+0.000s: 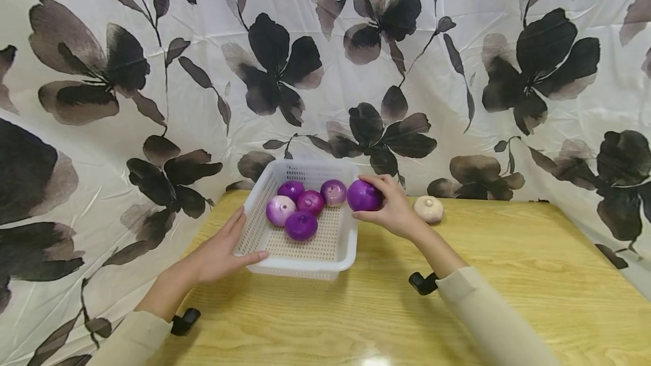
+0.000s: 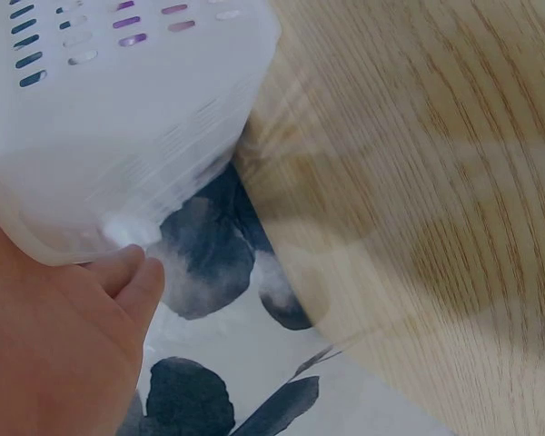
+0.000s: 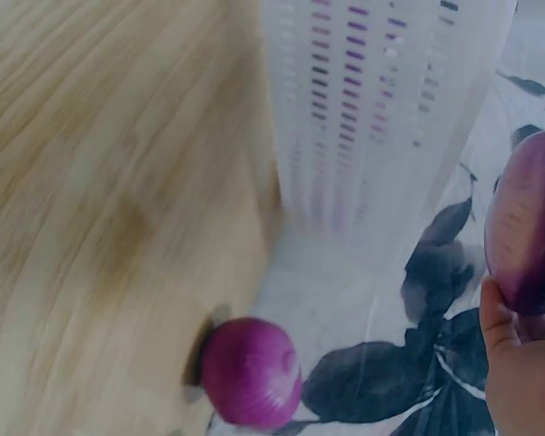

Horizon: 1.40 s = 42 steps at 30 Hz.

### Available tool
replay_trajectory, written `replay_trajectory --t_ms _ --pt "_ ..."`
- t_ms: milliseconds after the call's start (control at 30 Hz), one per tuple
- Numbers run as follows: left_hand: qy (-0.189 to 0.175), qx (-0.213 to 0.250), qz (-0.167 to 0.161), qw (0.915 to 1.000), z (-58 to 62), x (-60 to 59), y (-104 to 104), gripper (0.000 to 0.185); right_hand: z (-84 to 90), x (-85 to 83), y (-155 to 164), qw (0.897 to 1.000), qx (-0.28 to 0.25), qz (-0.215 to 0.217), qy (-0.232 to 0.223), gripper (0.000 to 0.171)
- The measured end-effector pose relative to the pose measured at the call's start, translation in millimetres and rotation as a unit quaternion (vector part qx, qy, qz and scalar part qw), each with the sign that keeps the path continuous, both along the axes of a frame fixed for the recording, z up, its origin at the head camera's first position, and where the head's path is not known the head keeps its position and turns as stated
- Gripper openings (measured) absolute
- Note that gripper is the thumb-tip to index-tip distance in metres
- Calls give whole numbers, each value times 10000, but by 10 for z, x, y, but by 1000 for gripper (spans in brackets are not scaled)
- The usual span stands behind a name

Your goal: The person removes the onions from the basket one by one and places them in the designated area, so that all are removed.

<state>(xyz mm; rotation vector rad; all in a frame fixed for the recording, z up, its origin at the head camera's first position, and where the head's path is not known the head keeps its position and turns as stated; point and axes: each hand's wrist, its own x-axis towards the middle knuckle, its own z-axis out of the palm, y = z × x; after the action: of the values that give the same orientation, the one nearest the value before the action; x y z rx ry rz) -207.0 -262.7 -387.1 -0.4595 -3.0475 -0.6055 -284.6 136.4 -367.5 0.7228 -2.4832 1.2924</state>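
Note:
A white perforated plastic basket (image 1: pixel 305 265) stands on the table, with several purple onions (image 1: pixel 301 226) inside. My left hand (image 1: pixel 216 253) grips its near left corner, thumb over the rim and fingers along the outer side. In the left wrist view, fingers (image 2: pixel 132 282) show against the basket's wall (image 2: pixel 118 145). At the basket's right rim my right hand (image 1: pixel 389 205) holds a purple onion (image 1: pixel 364 195) between thumb and fingers. The right wrist view shows this onion (image 3: pixel 527 222) raised beside the basket's slotted side (image 3: pixel 345 109).
One more onion (image 1: pixel 428 209), pale on top, lies on the table right of the basket; the right wrist view shows a purple onion (image 3: pixel 252 372) near the table edge. Behind the wooden table (image 1: pixel 305 321) hangs a floral cloth (image 1: pixel 203 100). Dark wrist devices (image 1: pixel 423 283) sit at both wrists.

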Motion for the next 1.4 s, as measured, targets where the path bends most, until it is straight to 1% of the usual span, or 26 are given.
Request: replay_trajectory --t_ms 133,267,400,700,867,1033,1267,1400 --pt "27 -26 -22 10000 9 -10 3 121 7 30 122 9998 83 -107 -162 84" --pt "32 -48 -14 10000 21 -7 4 121 -19 37 253 9991 338 -248 -102 88" --pt "33 -56 -15 10000 41 0 8 119 -64 33 374 9980 480 -404 -45 90" --pt "24 -48 -39 10000 45 4 21 119 -132 68 693 9951 587 -764 -201 90" --pt "23 -45 -13 10000 48 -12 16 120 -156 66 886 9941 577 -870 -292 92" --pt "-9 -33 20 10000 16 -31 -6 122 -186 79 1039 9929 559 -964 -404 90" --pt "-18 -21 30 10000 -31 -34 -26 122 -225 90 1236 9921 660 -1045 -220 86" --pt "-12 -21 39 10000 -22 -21 -23 122 -234 104 1342 9913 672 -1124 -166 86"
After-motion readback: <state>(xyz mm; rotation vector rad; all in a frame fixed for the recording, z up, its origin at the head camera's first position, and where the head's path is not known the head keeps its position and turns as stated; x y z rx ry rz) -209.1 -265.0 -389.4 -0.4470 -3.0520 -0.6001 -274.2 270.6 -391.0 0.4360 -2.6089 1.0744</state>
